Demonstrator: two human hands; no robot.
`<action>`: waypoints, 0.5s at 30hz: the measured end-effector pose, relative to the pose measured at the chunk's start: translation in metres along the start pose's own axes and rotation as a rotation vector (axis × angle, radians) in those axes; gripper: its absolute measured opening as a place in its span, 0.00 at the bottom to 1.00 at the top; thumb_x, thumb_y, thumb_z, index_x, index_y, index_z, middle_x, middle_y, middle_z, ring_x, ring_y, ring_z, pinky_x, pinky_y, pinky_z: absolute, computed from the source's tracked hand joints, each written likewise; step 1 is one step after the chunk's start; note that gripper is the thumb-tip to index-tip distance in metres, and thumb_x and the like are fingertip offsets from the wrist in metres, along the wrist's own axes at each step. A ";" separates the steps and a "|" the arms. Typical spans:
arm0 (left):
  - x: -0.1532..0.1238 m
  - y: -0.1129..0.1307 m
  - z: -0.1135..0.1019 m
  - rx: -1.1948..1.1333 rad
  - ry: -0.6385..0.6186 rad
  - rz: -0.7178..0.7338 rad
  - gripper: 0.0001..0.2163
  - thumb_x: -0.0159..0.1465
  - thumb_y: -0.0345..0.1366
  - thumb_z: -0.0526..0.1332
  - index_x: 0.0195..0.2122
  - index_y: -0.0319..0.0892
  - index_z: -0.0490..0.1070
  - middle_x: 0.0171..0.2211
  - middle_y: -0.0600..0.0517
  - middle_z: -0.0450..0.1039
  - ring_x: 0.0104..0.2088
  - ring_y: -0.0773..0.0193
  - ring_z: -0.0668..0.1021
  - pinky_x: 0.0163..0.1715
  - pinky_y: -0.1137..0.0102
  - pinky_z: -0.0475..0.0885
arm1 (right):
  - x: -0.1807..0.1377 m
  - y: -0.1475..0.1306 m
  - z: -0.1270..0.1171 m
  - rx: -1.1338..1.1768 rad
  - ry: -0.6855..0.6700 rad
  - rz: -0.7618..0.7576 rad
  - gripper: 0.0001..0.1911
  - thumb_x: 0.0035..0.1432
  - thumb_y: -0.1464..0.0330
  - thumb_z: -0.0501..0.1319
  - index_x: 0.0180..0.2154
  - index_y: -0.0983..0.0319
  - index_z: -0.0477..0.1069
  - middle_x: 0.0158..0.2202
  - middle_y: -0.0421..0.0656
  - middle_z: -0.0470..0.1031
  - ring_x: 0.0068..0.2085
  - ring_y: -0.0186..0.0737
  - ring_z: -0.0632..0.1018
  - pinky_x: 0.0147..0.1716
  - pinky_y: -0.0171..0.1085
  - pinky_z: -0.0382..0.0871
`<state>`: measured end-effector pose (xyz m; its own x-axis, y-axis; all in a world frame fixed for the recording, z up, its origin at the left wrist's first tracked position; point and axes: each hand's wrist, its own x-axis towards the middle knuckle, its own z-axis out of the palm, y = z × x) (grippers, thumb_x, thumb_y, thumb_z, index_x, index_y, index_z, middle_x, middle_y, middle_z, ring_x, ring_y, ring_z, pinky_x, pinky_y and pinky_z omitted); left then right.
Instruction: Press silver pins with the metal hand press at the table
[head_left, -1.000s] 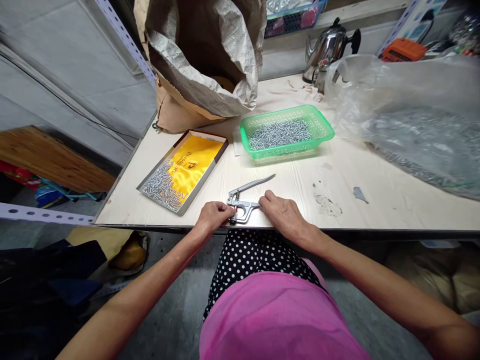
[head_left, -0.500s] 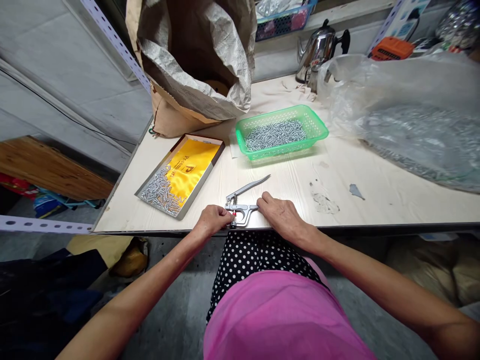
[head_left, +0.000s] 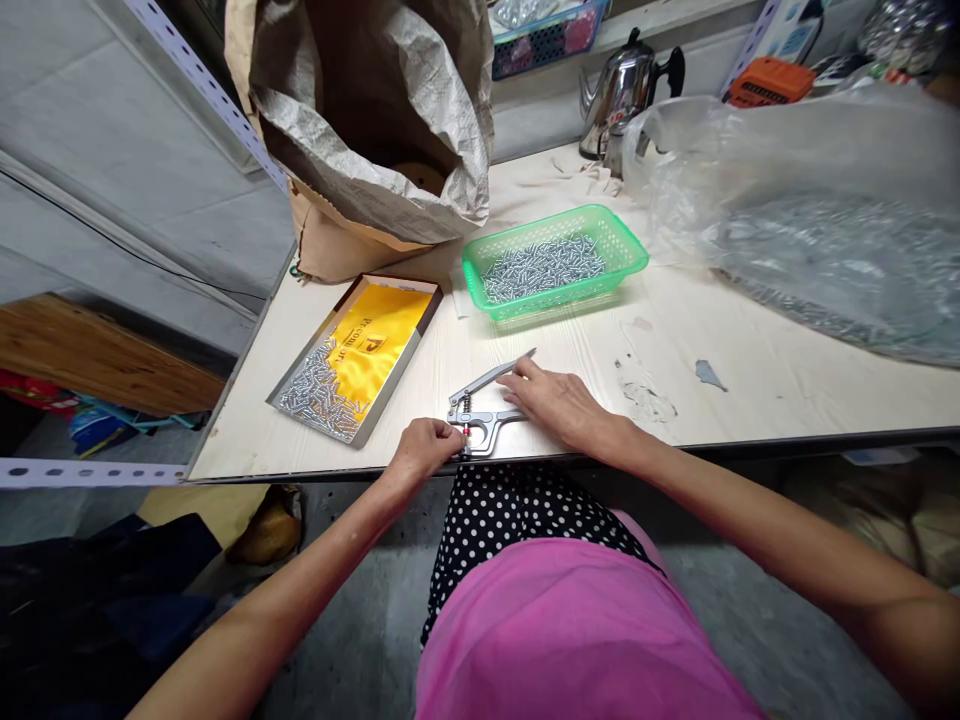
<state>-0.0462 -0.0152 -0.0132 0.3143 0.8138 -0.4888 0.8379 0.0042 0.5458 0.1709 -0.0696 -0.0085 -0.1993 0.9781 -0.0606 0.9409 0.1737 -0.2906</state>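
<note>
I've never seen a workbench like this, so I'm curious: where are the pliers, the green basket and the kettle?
Pliers (head_left: pixel 487 418): head view, on the lower handle.
Green basket (head_left: pixel 561 297): head view, on the near wall.
Kettle (head_left: pixel 621 92): head view, on the shiny body.

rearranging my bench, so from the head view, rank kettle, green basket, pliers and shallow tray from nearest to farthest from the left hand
1. Pliers: at the left hand's fingertips, on its right.
2. Shallow tray: ahead, to its left.
3. Green basket: farther ahead, to its right.
4. Kettle: to its right, at the back.
</note>
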 end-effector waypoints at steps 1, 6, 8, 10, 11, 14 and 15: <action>0.000 -0.001 0.001 -0.006 -0.001 0.004 0.15 0.50 0.47 0.58 0.21 0.38 0.72 0.17 0.56 0.63 0.22 0.68 0.63 0.24 0.71 0.53 | 0.007 0.002 0.001 -0.022 0.027 0.005 0.16 0.69 0.68 0.47 0.53 0.60 0.66 0.50 0.49 0.67 0.40 0.42 0.72 0.29 0.38 0.59; 0.000 -0.005 0.005 -0.057 0.019 0.029 0.14 0.50 0.45 0.58 0.23 0.37 0.73 0.18 0.56 0.64 0.23 0.68 0.65 0.25 0.71 0.55 | 0.039 0.010 0.004 -0.152 0.113 -0.037 0.21 0.67 0.74 0.46 0.58 0.60 0.63 0.51 0.52 0.67 0.46 0.49 0.69 0.37 0.42 0.62; -0.001 -0.005 0.006 -0.086 0.034 0.027 0.14 0.51 0.45 0.58 0.24 0.37 0.73 0.18 0.56 0.65 0.23 0.67 0.66 0.25 0.72 0.56 | 0.039 0.008 0.001 -0.161 0.147 -0.070 0.20 0.67 0.75 0.46 0.56 0.61 0.66 0.48 0.52 0.69 0.45 0.48 0.69 0.39 0.42 0.62; -0.003 -0.004 0.006 -0.091 0.044 0.011 0.13 0.51 0.44 0.59 0.23 0.38 0.72 0.18 0.56 0.66 0.23 0.67 0.66 0.25 0.72 0.56 | 0.031 -0.001 -0.003 -0.129 0.206 -0.138 0.18 0.67 0.74 0.47 0.54 0.61 0.68 0.46 0.50 0.70 0.44 0.46 0.69 0.39 0.41 0.62; -0.005 -0.003 0.007 -0.092 0.050 0.008 0.12 0.51 0.43 0.59 0.22 0.38 0.72 0.18 0.56 0.65 0.24 0.67 0.67 0.25 0.72 0.56 | 0.024 -0.007 -0.004 -0.108 0.231 -0.191 0.18 0.68 0.74 0.48 0.54 0.60 0.69 0.45 0.50 0.70 0.44 0.45 0.69 0.39 0.41 0.62; -0.009 0.000 0.008 -0.114 0.063 0.023 0.11 0.52 0.41 0.59 0.20 0.38 0.70 0.18 0.56 0.65 0.24 0.68 0.66 0.25 0.72 0.55 | 0.004 -0.022 -0.002 -0.063 0.219 -0.397 0.13 0.67 0.72 0.54 0.47 0.58 0.74 0.40 0.48 0.72 0.42 0.45 0.69 0.38 0.40 0.61; -0.009 0.000 0.008 -0.129 0.071 0.036 0.11 0.52 0.41 0.59 0.20 0.38 0.70 0.18 0.56 0.64 0.24 0.68 0.66 0.24 0.73 0.55 | 0.001 -0.024 -0.001 -0.046 0.196 -0.457 0.12 0.66 0.71 0.55 0.45 0.58 0.75 0.38 0.47 0.72 0.41 0.45 0.69 0.37 0.40 0.61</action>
<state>-0.0459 -0.0271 -0.0142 0.3068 0.8537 -0.4208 0.7612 0.0453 0.6469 0.1479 -0.0732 -0.0009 -0.5434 0.8030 0.2447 0.7811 0.5905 -0.2032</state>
